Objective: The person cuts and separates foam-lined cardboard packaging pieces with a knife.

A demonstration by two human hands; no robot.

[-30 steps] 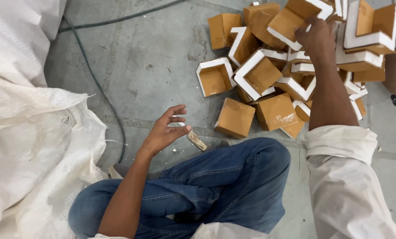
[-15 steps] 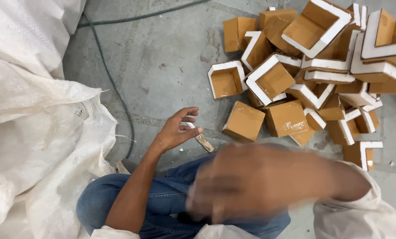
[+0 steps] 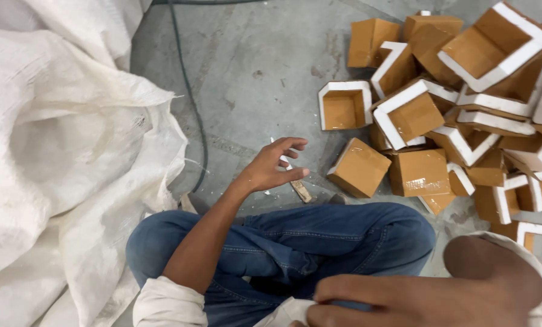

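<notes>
Small flat tan wooden stick (image 3: 299, 188) lies on the grey concrete floor (image 3: 259, 72) just under the left hand (image 3: 271, 169), whose fingers curl loosely apart above it, beside the brown cardboard corner-piece (image 3: 359, 168), while the right hand (image 3: 416, 297) rests by the lap, fingers together, empty.

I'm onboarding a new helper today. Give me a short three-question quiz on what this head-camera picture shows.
1. True or false: the left hand grips a brown corner piece.
2. Where does the pile of brown corner pieces lie from the person? A) on the white sack B) on the floor at front right C) on the lap
3. What lies along the floor beside the white sack?

Key:
1. False; it holds a small tool, fingers curled.
2. B
3. A dark cable.
</notes>
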